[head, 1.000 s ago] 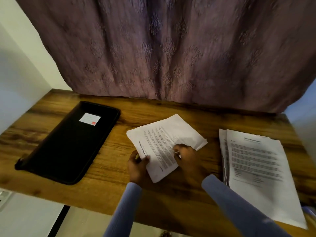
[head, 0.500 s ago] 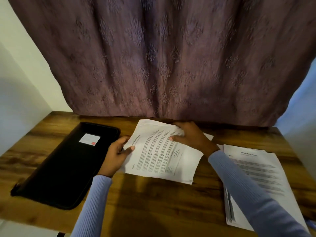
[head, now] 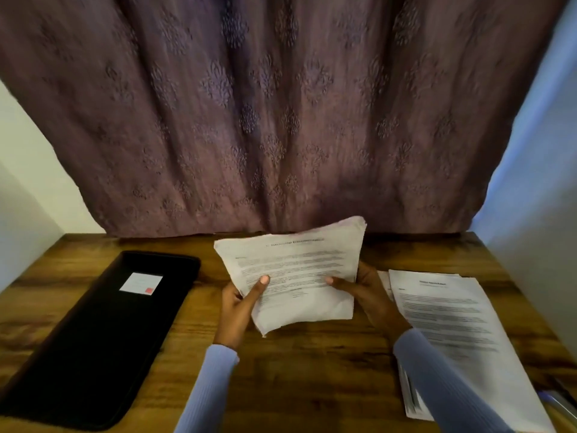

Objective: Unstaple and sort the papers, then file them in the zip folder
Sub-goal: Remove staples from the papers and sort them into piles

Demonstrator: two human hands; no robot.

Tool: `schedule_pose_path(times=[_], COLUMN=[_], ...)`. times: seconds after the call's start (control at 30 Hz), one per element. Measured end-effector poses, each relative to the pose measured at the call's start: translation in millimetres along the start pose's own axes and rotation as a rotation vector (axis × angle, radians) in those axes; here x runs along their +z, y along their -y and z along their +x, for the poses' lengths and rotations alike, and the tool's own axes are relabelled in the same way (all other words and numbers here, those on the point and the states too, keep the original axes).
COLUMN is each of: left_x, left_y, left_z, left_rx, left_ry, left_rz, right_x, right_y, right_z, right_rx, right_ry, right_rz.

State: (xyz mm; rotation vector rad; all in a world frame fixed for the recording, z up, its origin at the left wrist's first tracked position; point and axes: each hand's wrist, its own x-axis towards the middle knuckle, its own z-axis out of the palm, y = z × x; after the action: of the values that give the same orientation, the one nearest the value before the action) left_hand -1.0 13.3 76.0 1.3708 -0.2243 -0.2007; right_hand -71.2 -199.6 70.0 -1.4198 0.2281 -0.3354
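A bundle of printed white papers (head: 296, 270) is held up off the wooden table (head: 296, 370), its text facing me. My left hand (head: 240, 304) grips its lower left edge, thumb on the front. My right hand (head: 365, 292) grips its right edge, thumb on the page. A black zip folder (head: 93, 332) with a small white label lies flat and closed on the left of the table. A stack of printed papers (head: 452, 326) lies on the right, partly under my right sleeve. No staple can be made out.
A purple patterned curtain (head: 281, 120) hangs right behind the table. White walls close in at left and right. A small dark object (head: 559, 398) peeks out at the table's right edge beside the stack.
The bundle went from lying flat on the table to being lifted and turned upright between both hands. The camera tilted upward.
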Motion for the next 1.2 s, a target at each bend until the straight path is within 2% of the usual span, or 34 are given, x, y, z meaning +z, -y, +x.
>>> schedule_pose_path(times=[0.17, 0.27, 0.37, 0.53, 0.67, 0.9, 1.2], left_x=[10, 22, 51, 141, 211, 262, 266], left_y=[27, 23, 23, 58, 99, 146, 154], left_z=[0, 14, 31, 22, -10, -42, -54], left_rx=[-0.061, -0.004, 0.034, -0.213, -0.367, -0.382, -0.142], left_ry=[-0.055, -0.040, 0.009, 0.154, 0.416, 0.465, 0.368], left_rz=[-0.018, 0.023, 0.065, 0.101, 0.158, 0.451, 0.747], right_x=[-6, -9, -32, -119, -188, -248, -245], right_y=[-28, -19, 0, 8, -4, -34, -44], right_z=[-4, -1, 0, -26, -81, -124, -118], right_rx=[0.121, 0.084, 0.028, 0.145, 0.285, 0.301, 0.105], right_ry=[-0.099, -0.161, -0.309, -0.578, -0.762, -0.765, -0.718], right_rz=[-0.011, -0.021, -0.185, -0.419, -0.450, -0.509, -0.641])
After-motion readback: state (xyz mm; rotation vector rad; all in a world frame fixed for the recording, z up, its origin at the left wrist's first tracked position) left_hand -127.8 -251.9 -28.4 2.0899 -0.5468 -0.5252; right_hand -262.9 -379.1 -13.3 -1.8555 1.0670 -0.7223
